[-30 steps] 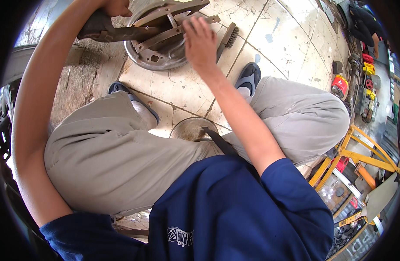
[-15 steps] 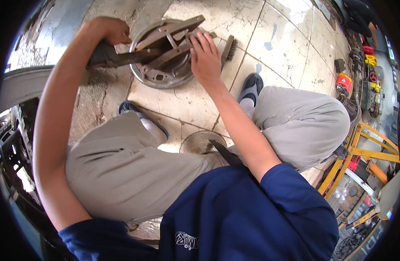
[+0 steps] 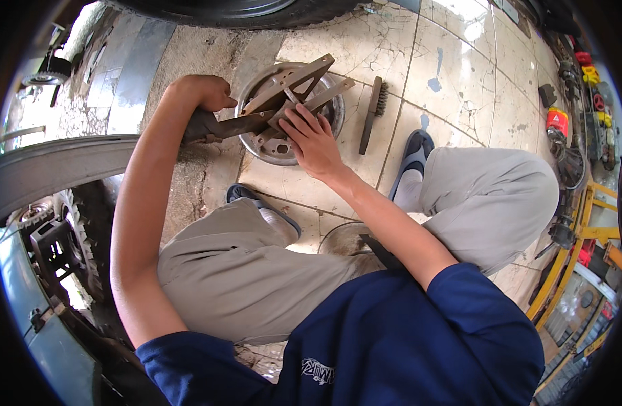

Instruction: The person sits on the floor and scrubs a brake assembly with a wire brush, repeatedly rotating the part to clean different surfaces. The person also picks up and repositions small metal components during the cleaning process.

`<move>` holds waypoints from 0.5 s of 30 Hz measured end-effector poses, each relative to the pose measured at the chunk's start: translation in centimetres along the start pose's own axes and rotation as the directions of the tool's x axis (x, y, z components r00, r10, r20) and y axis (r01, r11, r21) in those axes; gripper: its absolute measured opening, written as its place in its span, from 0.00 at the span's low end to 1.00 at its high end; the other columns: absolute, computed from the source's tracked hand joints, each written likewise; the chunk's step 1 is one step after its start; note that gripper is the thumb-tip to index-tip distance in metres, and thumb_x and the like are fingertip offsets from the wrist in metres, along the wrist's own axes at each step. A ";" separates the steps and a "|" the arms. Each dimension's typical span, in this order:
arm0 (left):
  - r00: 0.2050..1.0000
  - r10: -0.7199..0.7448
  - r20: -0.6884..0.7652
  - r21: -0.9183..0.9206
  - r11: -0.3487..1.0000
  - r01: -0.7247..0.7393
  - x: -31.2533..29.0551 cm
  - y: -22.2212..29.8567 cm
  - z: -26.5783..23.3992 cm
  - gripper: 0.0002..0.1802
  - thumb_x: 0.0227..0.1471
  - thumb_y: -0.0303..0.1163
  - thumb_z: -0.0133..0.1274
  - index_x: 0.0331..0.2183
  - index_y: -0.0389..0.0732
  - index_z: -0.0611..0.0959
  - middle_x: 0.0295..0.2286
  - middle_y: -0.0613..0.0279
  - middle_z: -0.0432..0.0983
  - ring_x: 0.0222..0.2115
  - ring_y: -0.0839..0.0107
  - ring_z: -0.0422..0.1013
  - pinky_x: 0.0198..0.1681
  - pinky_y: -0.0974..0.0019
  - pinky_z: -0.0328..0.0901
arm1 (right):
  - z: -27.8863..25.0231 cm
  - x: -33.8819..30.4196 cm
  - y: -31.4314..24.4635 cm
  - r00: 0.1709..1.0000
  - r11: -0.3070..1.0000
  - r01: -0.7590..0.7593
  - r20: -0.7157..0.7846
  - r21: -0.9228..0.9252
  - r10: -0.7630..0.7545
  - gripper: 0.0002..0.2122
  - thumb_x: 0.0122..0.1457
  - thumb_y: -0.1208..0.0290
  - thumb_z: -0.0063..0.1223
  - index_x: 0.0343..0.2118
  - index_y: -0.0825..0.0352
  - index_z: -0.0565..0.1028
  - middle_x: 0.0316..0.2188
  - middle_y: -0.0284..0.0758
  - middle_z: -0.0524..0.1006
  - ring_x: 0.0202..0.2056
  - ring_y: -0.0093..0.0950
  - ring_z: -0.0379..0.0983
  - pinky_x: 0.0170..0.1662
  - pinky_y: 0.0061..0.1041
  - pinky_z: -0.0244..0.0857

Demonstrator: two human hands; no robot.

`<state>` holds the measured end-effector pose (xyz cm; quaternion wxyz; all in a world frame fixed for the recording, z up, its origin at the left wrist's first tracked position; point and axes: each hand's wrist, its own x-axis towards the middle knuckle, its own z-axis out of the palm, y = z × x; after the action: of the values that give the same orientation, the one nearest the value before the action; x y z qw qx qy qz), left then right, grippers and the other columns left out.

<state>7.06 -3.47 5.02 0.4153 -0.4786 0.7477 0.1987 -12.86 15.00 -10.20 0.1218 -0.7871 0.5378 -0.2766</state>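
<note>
A rusty forked metal frame (image 3: 257, 124) rests over a round steel wheel rim (image 3: 326, 128) on the floor. My left hand (image 3: 209, 93) is closed beside the frame's dark, thick end; whatever it may hold is hidden. With fingers laid over it, my right hand (image 3: 314, 141) grips a small brown flat piece (image 3: 284, 116) against the frame's surface. Whether that piece is folded abrasive paper or a pad, I cannot tell. A wire brush (image 3: 372, 116) with a dark handle lies on the tiles to the right of the rim.
A large tire (image 3: 250, 15) stands beyond the rim. On the left, a grey metal beam (image 3: 67, 162) runs toward the frame, above vehicle parts. A round brown-topped object (image 3: 343, 240) sits between my legs. Along the right are a red-and-yellow can (image 3: 558, 122) and a yellow metal stand (image 3: 561, 271).
The view has shifted, so the frame, rim and brush appear lower and further right. My right hand has slid from the frame's outer right end toward its middle.
</note>
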 end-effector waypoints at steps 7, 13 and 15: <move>1.000 -0.001 0.001 0.015 1.000 0.001 -0.2 0.2 -0.2 0.32 0.57 0.56 0.49 0.55 0.45 0.77 0.53 0.50 0.74 0.54 0.53 0.69 0.57 0.55 0.62 | -0.7 1.1 5.0 0.988 0.990 -0.052 -0.152 -0.132 0.032 0.20 0.60 0.68 0.54 0.56 0.56 0.72 0.61 0.28 0.66 0.66 0.30 0.55 0.64 0.43 0.53; 1.000 0.003 0.013 0.025 1.000 -0.004 -0.4 0.5 -0.5 0.32 0.57 0.57 0.49 0.55 0.45 0.77 0.53 0.51 0.73 0.54 0.53 0.69 0.58 0.55 0.62 | -2.6 1.7 8.6 0.943 0.961 -0.233 -0.277 -0.152 0.185 0.18 0.62 0.69 0.50 0.56 0.56 0.72 0.60 0.28 0.68 0.65 0.29 0.57 0.63 0.44 0.53; 1.000 0.003 0.020 0.022 1.000 -0.004 -0.4 0.5 -0.6 0.32 0.57 0.57 0.49 0.55 0.45 0.77 0.53 0.50 0.73 0.54 0.53 0.69 0.58 0.55 0.62 | -2.2 1.7 7.8 0.942 0.954 -0.245 -0.276 -0.174 0.192 0.18 0.62 0.69 0.50 0.56 0.56 0.73 0.60 0.29 0.68 0.65 0.30 0.57 0.63 0.45 0.53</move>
<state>6.49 -3.41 5.66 0.4277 -0.4707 0.7464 0.1961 -19.74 10.66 -11.70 -0.0008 -0.6883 0.6590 -0.3032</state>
